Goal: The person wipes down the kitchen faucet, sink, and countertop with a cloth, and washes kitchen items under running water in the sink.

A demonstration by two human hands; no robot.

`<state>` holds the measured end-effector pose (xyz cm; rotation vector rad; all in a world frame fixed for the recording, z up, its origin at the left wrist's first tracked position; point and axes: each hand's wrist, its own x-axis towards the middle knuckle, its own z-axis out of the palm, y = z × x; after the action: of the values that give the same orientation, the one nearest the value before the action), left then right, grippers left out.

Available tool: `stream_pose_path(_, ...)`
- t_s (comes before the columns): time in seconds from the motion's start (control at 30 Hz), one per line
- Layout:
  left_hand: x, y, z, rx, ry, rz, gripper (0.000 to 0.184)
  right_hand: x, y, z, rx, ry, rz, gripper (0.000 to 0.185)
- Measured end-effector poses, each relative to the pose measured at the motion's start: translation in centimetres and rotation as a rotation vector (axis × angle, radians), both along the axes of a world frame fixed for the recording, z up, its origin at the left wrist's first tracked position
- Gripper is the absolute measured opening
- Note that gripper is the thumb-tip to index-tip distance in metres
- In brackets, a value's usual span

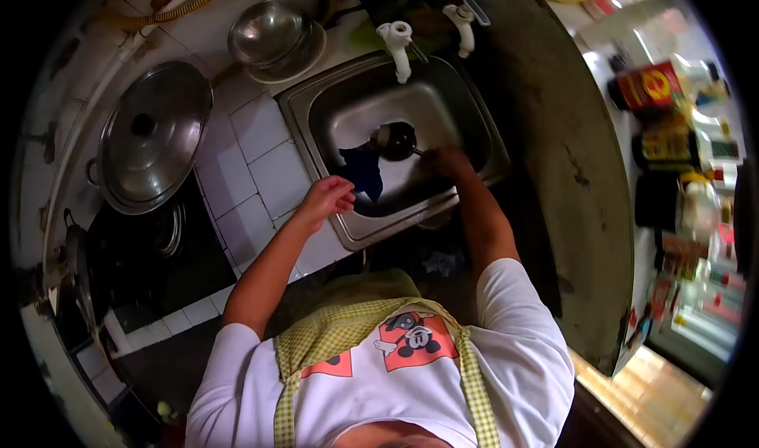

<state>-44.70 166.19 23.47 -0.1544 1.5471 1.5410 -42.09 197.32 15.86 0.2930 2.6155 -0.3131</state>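
My left hand [328,199] is at the near left rim of the steel sink [296,120]. Its fingers are closed at the edge of a dark blue cloth [362,171], which hangs over the basin. Inside the sink, my right hand [448,163] is wrapped round the thin handle of a ladle [397,141]. The ladle's round, dark bowl points toward the cloth and lies over the middle of the basin. Shadow hides most of the right fingers.
Two white taps [398,49] [462,29] stand behind the sink. Stacked metal bowls [269,33] sit at its back left. A large lidded pan [154,140] is on the left, by a dark stove top [150,250]. Bottles [652,84] line the right shelf.
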Motion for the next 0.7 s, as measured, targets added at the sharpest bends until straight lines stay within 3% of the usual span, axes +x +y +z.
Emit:
stream_pose_path(0.1, 0.3, 1.6, 2.2, -0.05, -0.111, 0.124, 0.016, -2.3, 3.0, -4.2, 0.038, -0.137, -0.013, 0.028)
stream_pose_path(0.17, 0.0, 2.6, 2.5, -0.048, -0.135, 0.164, 0.017, -2.2, 4.0, -0.4, -0.02, -0.261, 0.072, 0.029)
stream_pose_path(0.2, -0.8, 3.0, 1.8, -0.048, -0.173, 0.171, 0.018, -3.3, 4.6, -1.4, -0.021, -0.261, 0.08, 0.029)
stream_pose_path(0.27, -2.3, 5.1, 0.8, -0.027, -0.207, 0.181, 0.02, -5.4, 6.0, -1.9, -0.312, -0.115, -0.191, 0.026)
stream_pose_path(0.3, -2.9, 6.4, 0.3, 0.029, -0.169, 0.19, 0.023, -5.9, 6.7, -2.1, -0.308, -0.115, -0.182, 0.026)
stream_pose_path(0.37, -4.4, 8.9, 0.0, 0.113, -0.076, 0.165, 0.037, -7.0, 5.4, 2.3, -1.127, 0.089, -0.492, 0.019)
stream_pose_path(0.43, -5.8, 12.2, 0.6, 0.134, -0.162, 0.249, 0.044, -7.7, 2.8, 5.1, -1.238, -0.007, -0.476, 0.014)
stream_pose_path(0.5, -6.7, 13.6, -0.3, 0.263, -0.34, 0.212, 0.047, -7.3, 0.0, 3.2, -1.35, 0.05, -0.306, 0.007)
stream_pose_path(0.53, -7.0, 14.1, -0.2, 0.168, -0.323, 0.178, 0.048, -7.4, 0.2, 3.3, -1.354, 0.052, -0.3, 0.007)
stream_pose_path(0.57, -7.2, 14.1, 0.0, 0.162, -0.32, 0.179, 0.048, -7.5, 0.3, 3.5, -1.169, -0.048, -0.128, 0.01)
stream_pose_path(0.6, -7.6, 14.1, -0.1, -0.088, -0.195, 0.085, 0.048, -7.9, 0.6, 3.3, -0.975, -0.134, 0.041, 0.013)
stream_pose_path(0.63, -8.4, 14.1, -0.5, -0.332, -0.062, -0.01, 0.049, -7.8, 1.7, 2.2, -0.975, -0.12, 0.045, 0.013)
stream_pose_path(0.7, -12.3, 13.0, -4.8, -0.198, -0.133, 0.117, 0.055, -7.4, 4.9, -0.6, -0.583, 0.101, -0.177, 0.029)
